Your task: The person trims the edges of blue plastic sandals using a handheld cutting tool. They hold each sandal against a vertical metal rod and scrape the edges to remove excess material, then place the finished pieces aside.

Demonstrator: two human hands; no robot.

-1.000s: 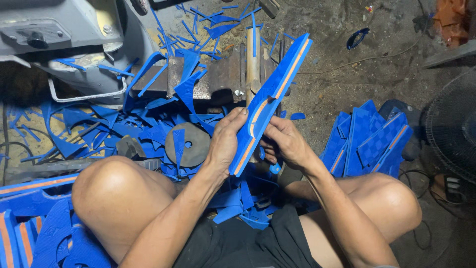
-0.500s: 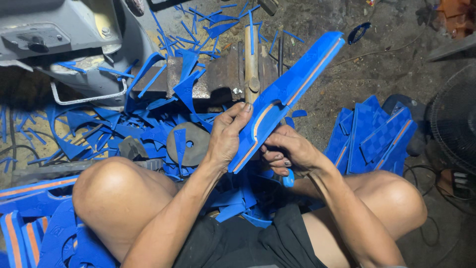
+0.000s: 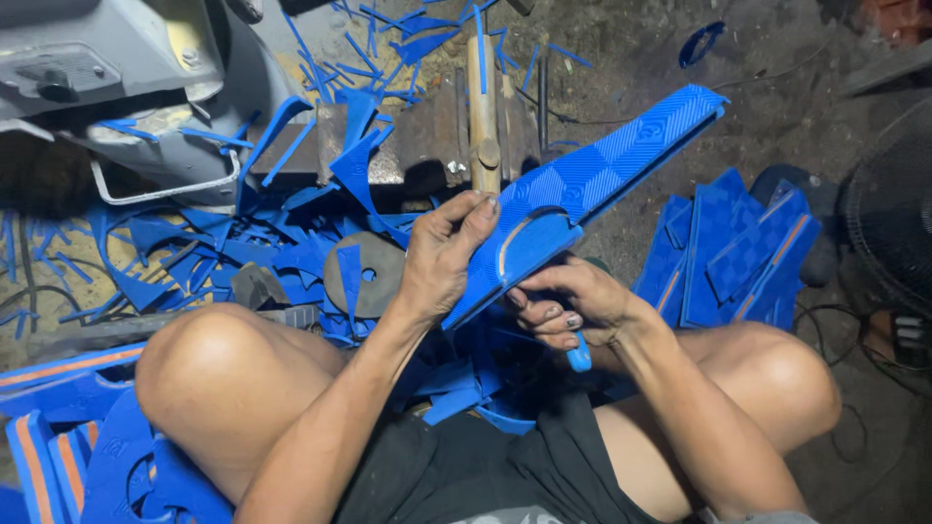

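Sitting cross-legged on the floor amid blue offcuts (image 3: pixel 291 243). Long blue foam strip (image 3: pixel 592 184) held above the lap, long axis running from near the left hand (image 3: pixel 442 257) up and away to the right. Left grip wrapped round the strip's lower end; right hand (image 3: pixel 573 306) clamped on a small blue-handled cutter (image 3: pixel 580 354) beneath it. Looks light, bendy, a bit floppy, so probably best held close to the cut line.

My left hand (image 3: pixel 442 257) raised, fingers curled in a grip, thumb on top. My right hand (image 3: pixel 568 306) lower, fist closed, knuckles up. Both forearms angled inward above my bent knees.
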